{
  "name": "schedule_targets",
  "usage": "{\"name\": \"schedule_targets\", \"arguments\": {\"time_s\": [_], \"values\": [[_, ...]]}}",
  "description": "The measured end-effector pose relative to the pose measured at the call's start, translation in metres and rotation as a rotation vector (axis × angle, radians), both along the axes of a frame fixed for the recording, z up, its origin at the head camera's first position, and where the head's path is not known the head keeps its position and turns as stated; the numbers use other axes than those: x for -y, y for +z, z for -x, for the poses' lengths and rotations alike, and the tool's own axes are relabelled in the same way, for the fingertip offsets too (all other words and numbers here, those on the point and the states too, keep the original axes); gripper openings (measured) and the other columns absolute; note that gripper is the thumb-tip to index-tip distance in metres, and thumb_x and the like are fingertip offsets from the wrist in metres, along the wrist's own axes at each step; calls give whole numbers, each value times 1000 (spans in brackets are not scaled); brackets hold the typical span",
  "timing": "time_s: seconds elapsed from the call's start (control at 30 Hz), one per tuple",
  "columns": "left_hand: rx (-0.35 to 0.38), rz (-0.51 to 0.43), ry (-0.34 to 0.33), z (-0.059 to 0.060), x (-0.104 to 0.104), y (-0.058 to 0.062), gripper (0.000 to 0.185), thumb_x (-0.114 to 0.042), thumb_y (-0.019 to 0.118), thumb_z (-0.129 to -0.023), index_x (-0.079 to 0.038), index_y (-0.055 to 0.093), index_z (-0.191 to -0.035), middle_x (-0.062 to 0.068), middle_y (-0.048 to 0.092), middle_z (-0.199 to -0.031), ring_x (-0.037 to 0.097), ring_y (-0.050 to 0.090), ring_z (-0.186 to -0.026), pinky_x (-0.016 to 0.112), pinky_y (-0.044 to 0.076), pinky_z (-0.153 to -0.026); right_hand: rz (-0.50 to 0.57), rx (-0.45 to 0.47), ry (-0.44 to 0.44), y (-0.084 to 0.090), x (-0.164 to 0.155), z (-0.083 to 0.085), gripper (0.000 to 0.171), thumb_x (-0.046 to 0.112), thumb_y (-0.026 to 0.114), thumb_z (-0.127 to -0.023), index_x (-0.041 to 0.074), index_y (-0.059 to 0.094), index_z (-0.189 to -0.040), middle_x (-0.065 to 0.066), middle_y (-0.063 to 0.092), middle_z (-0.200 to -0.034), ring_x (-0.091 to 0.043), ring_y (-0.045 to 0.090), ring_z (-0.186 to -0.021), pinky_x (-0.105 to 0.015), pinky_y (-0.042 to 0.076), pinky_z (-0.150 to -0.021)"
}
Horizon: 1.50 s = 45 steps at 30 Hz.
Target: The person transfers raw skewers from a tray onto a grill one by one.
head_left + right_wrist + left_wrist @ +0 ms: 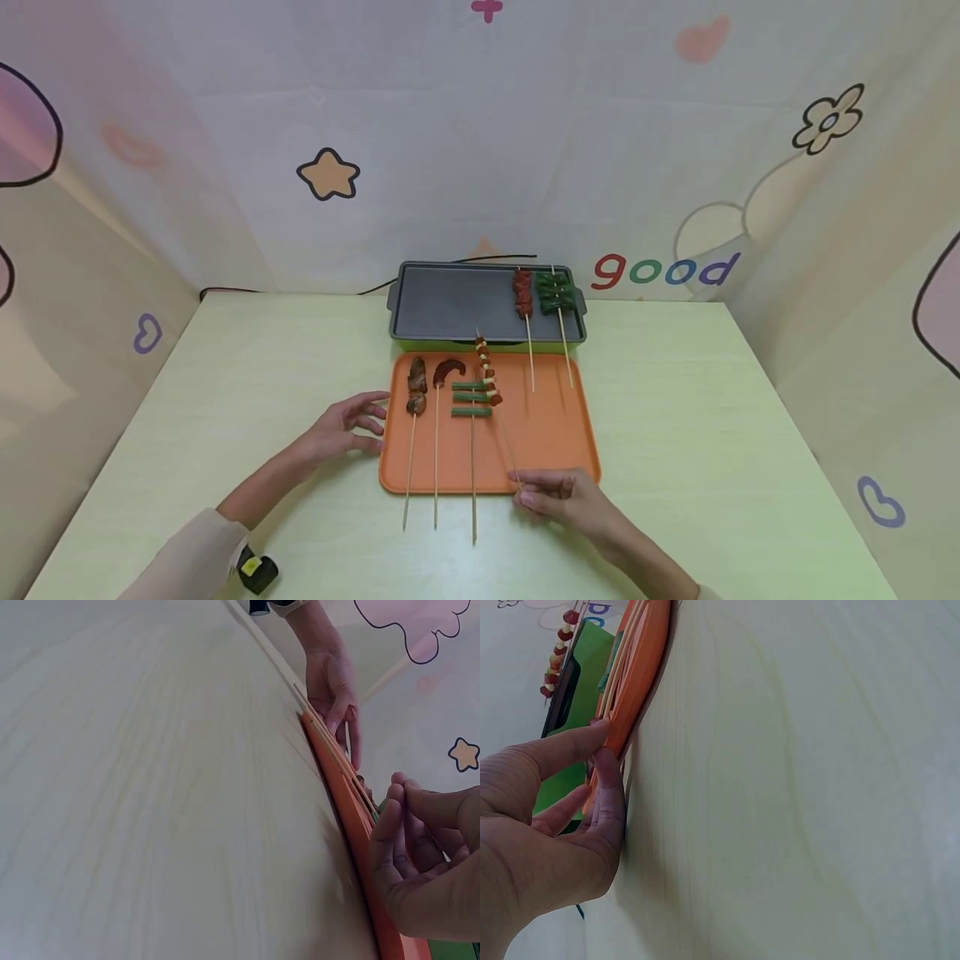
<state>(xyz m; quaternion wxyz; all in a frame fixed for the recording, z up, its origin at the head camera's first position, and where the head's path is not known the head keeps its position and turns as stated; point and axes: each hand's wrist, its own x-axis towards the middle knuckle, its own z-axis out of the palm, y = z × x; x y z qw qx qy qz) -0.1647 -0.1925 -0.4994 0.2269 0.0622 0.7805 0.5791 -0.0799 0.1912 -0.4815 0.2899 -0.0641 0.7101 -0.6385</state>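
Note:
An orange tray (562, 450) lies in front of a grey grill pan (450, 304). My right hand (525, 487) pinches the bare end of a skewer of red and white pieces (487, 375), which slants up with its tip over the grill's front edge. My left hand (367, 423) rests with relaxed fingers against the tray's left edge (634, 682). A brown meat skewer (416, 387), a red sausage skewer (447, 369) and a green bean skewer (471, 398) lie on the tray. On the grill's right side rest a red meat skewer (522, 293) and a green pepper skewer (556, 293).
The pale wooden table (712, 417) is walled in by a patterned backdrop on three sides. A black cable (450, 262) runs behind the grill. A small black and yellow object (257, 571) sits by my left sleeve. The sticks of the tray's skewers overhang its front edge.

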Motion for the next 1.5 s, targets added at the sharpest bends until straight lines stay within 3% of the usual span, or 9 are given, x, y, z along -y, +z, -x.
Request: {"name": "schedule_targets", "arguments": {"time_s": [0.17, 0.33, 0.53, 0.67, 0.77, 0.93, 1.2, 1.5], "values": [[-4, -2, -4, -2, -1, 0, 75, -3, 76, -88, -1, 40, -154, 24, 56, -132, 22, 63, -109, 24, 53, -84, 13, -15, -5, 3, 6, 5, 49, 21, 69, -98, -2, 59, -140, -17, 73, -122, -9, 69, -98, -22, 56, -85], [-4, -6, 1, -2, -1, 0, 75, -3, 77, -88, 0, 40, -154, 24, 56, -133, 22, 63, -109, 23, 53, -84, 39, -37, -25, 7, 13, 14, 50, 19, 68, -99, -5, 56, -141, -4, 73, -111, -7, 65, -91, -22, 55, -82], [-14, -7, -5, -1, 0, 1, 74, -3, 75, -89, 0, 40, -154, 24, 55, -133, 23, 63, -110, 23, 53, -84, 15, -63, -76, 11, 18, 27, 48, 17, 66, -100, -3, 56, -143, -10, 72, -120, -7, 67, -101, -22, 55, -85], [-20, -12, -10, -1, 0, 1, 74, -2, 75, -89, 0, 40, -154, 24, 55, -133, 23, 63, -110, 22, 53, -85, 6, -110, -112, 8, 22, 35, 45, 12, 63, -101, -4, 55, -143, -5, 71, -111, -5, 65, -94, -20, 54, -80], [-22, -3, -11, -2, 1, 2, 74, -3, 76, -88, -1, 41, -154, 23, 56, -133, 23, 63, -110, 22, 53, -85, -9, -137, -153, 6, 27, 39, 44, 11, 62, -101, -3, 57, -142, -4, 70, -107, -5, 63, -87, -19, 54, -77], [-23, 2, -10, -2, 0, 3, 74, -3, 76, -88, 0, 41, -154, 24, 56, -133, 22, 63, -109, 23, 53, -85, -33, -144, -259, 6, 37, 47, 40, 10, 62, -102, 5, 61, -141, -15, 70, -114, -8, 62, -83, -19, 53, -74], [-13, -1, 7, -3, 2, -1, 74, -2, 76, -88, 0, 41, -153, 24, 57, -132, 21, 64, -108, 21, 54, -83, 68, -111, -453, 1, 60, 65, 38, 4, 61, -101, 2, 62, -139, -16, 74, -111, -7, 62, -76, -17, 51, -68], [-12, 8, 16, -1, 1, 0, 73, -3, 77, -88, -3, 43, -153, 20, 58, -131, 21, 64, -108, 23, 53, -86, 119, -93, -506, -4, 68, 81, 38, 6, 56, -104, 4, 60, -142, -10, 70, -110, -6, 59, -74, -18, 48, -67]]}}
